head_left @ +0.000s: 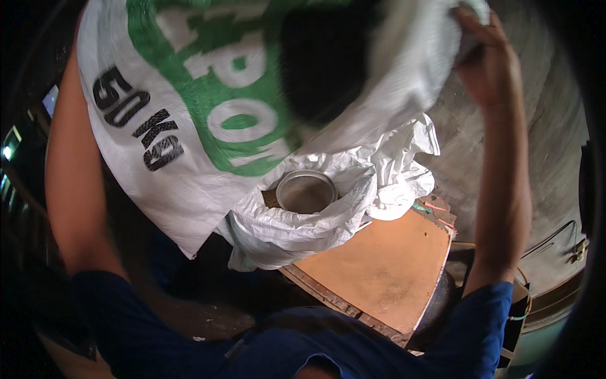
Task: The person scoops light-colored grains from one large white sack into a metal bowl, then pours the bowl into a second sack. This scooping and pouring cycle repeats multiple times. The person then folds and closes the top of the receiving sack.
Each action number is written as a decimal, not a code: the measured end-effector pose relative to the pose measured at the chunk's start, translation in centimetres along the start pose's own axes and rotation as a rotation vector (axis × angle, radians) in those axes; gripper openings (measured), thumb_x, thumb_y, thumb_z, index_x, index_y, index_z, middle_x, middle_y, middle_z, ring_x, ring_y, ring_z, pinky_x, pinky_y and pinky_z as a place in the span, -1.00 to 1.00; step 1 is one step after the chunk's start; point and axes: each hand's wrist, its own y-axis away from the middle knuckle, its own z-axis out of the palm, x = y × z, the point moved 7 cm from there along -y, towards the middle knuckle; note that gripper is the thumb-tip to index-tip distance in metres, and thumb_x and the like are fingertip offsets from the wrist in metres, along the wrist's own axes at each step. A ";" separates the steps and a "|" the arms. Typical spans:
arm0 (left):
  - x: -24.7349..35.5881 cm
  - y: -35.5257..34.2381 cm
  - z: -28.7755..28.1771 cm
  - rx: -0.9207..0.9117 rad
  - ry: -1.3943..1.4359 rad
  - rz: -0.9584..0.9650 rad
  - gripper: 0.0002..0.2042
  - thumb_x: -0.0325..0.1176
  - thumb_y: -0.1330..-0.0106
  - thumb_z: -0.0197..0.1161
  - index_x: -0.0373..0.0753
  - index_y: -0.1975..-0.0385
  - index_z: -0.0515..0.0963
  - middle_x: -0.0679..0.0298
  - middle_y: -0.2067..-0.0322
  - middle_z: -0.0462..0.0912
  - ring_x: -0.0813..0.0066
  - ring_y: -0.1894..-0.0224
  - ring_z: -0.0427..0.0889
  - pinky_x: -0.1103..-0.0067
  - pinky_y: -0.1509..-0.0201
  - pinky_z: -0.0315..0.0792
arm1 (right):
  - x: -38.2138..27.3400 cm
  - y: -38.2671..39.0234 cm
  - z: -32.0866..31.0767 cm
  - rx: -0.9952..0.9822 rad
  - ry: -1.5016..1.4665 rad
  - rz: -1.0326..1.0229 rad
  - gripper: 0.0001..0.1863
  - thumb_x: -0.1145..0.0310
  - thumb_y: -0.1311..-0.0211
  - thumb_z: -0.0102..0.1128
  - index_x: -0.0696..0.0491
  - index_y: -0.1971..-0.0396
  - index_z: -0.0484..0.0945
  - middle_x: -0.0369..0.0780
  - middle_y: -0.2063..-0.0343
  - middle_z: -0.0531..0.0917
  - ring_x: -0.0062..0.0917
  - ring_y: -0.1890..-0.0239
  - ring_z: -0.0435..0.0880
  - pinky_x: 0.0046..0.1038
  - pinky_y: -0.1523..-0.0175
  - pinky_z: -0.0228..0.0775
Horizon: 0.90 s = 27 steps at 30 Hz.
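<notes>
A large white woven sack with green and black print is held up in front of me, blurred by motion in part. At the upper right, my right hand is closed on its edge, fingers bent over the fabric. My left arm rises along the sack's left side; the left hand itself is hidden. Below the raised sack stands a second white sack, open with its rim rolled down. A round metal pan sits in its mouth, beside some brownish grainy stuff.
The open sack rests by an orange-brown tabletop with a worn edge. Crumpled white plastic lies behind it. A grey wall rises at the right, with a cable along it. The left side is dark.
</notes>
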 end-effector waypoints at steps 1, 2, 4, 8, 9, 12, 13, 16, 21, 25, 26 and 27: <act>-0.2 -1.0 -1.0 0.008 -0.009 0.001 -0.48 0.04 -0.55 0.12 -0.22 -0.29 0.44 0.13 -0.15 0.56 0.27 -0.15 0.54 0.36 -0.27 0.39 | 1.7 1.6 1.7 0.014 0.037 0.022 -0.44 0.28 -0.31 0.29 0.08 -0.27 0.41 -0.04 -0.15 0.57 -0.36 -0.12 0.62 -0.22 -0.30 0.44; -0.2 -1.4 -1.5 0.010 -0.020 0.001 -0.49 0.03 -0.56 0.12 -0.23 -0.28 0.45 0.14 -0.13 0.58 0.29 -0.13 0.56 0.39 -0.26 0.41 | 3.4 3.3 3.4 0.027 0.074 0.044 -0.44 0.31 -0.28 0.31 0.07 -0.26 0.41 -0.05 -0.14 0.58 -0.37 -0.10 0.63 -0.24 -0.27 0.44; -0.6 -1.7 -2.1 0.009 -0.036 -0.005 -0.51 0.01 -0.57 0.12 -0.25 -0.26 0.48 0.17 -0.09 0.62 0.35 -0.09 0.59 0.45 -0.23 0.44 | 6.1 5.0 6.7 0.032 0.059 0.100 -0.55 0.56 -0.32 0.24 0.12 -0.20 0.45 -0.15 0.05 0.70 -0.49 0.04 0.70 -0.41 -0.11 0.54; -2.0 0.1 -1.6 0.049 -0.281 -0.011 -0.46 0.01 -0.57 0.12 -0.26 -0.35 0.41 0.13 -0.17 0.60 0.34 -0.13 0.64 0.48 -0.28 0.48 | 8.2 10.3 11.6 0.022 0.232 0.157 0.06 0.26 -0.07 0.51 0.12 -0.48 -0.01 0.07 0.00 0.63 -0.27 0.22 0.74 -0.30 0.05 0.55; -2.8 0.7 -1.4 0.049 -0.246 -0.035 -0.44 0.01 -0.59 0.07 -0.28 -0.39 0.37 0.10 -0.21 0.57 0.33 -0.18 0.61 0.47 -0.31 0.47 | 8.4 11.2 13.4 -0.062 0.111 0.157 0.23 0.23 -0.01 0.57 0.07 -0.54 -0.18 0.16 -0.03 0.63 -0.20 0.28 0.76 -0.26 0.09 0.57; -3.8 3.1 -0.4 -0.074 -0.159 -0.002 -0.43 -0.01 -0.64 -0.05 -0.32 -0.44 0.28 0.04 -0.28 0.52 0.29 -0.25 0.58 0.43 -0.36 0.46 | 8.8 13.3 19.3 -0.252 0.241 0.098 0.42 0.24 0.01 0.60 0.05 -0.56 -0.46 0.33 -0.08 0.58 0.02 0.22 0.77 -0.17 -0.01 0.58; -3.6 3.8 -0.3 -0.120 -0.161 0.037 -0.45 -0.02 -0.66 -0.07 -0.32 -0.42 0.29 0.04 -0.26 0.53 0.29 -0.23 0.60 0.42 -0.34 0.47 | 9.3 14.5 21.1 -0.332 0.231 0.200 0.47 0.23 0.03 0.61 0.06 -0.55 -0.54 0.37 -0.06 0.57 0.09 0.20 0.76 -0.14 -0.04 0.58; -3.3 6.5 0.3 -0.292 -0.040 0.004 -0.48 -0.06 -0.69 -0.16 -0.35 -0.40 0.29 0.02 -0.25 0.53 0.27 -0.24 0.60 0.39 -0.35 0.47 | 10.2 15.2 25.1 -0.347 0.161 0.301 0.54 0.21 0.06 0.63 0.12 -0.52 -0.63 0.31 0.09 0.66 0.19 0.13 0.73 -0.12 -0.06 0.57; -2.8 11.8 -0.9 -0.301 -0.169 -0.011 -0.47 -0.09 -0.70 -0.22 -0.42 -0.40 0.24 -0.05 -0.29 0.47 0.17 -0.30 0.54 0.31 -0.40 0.43 | 11.6 16.1 28.1 -0.353 0.187 0.294 0.28 0.21 -0.01 0.58 0.20 -0.50 -0.27 0.15 0.33 0.70 0.15 0.21 0.73 -0.05 0.08 0.57; -2.5 14.3 -1.6 -0.365 -0.001 -0.025 -0.47 -0.10 -0.70 -0.23 -0.45 -0.38 0.23 -0.09 -0.30 0.44 0.09 -0.30 0.53 0.24 -0.39 0.44 | 12.7 16.4 29.3 -0.288 0.179 0.150 -0.14 0.32 -0.04 0.48 0.14 -0.28 0.13 0.09 0.36 0.70 0.14 0.21 0.71 -0.03 0.12 0.56; -2.2 14.6 -1.2 -0.463 0.075 -0.024 -0.47 -0.10 -0.70 -0.22 -0.45 -0.38 0.24 -0.09 -0.29 0.44 0.09 -0.30 0.53 0.24 -0.39 0.43 | 13.0 16.4 29.5 -0.291 0.165 0.147 -0.25 0.35 -0.04 0.46 0.12 -0.19 0.22 0.07 0.37 0.70 0.14 0.22 0.71 -0.02 0.13 0.55; -1.8 15.2 -0.5 -0.598 0.183 -0.025 -0.48 -0.10 -0.70 -0.21 -0.46 -0.37 0.24 -0.10 -0.29 0.45 0.09 -0.30 0.54 0.24 -0.39 0.43 | 12.9 16.3 29.4 -0.248 0.128 0.089 -0.33 0.38 -0.04 0.46 0.12 -0.12 0.27 0.07 0.37 0.70 0.10 0.22 0.72 -0.02 0.14 0.56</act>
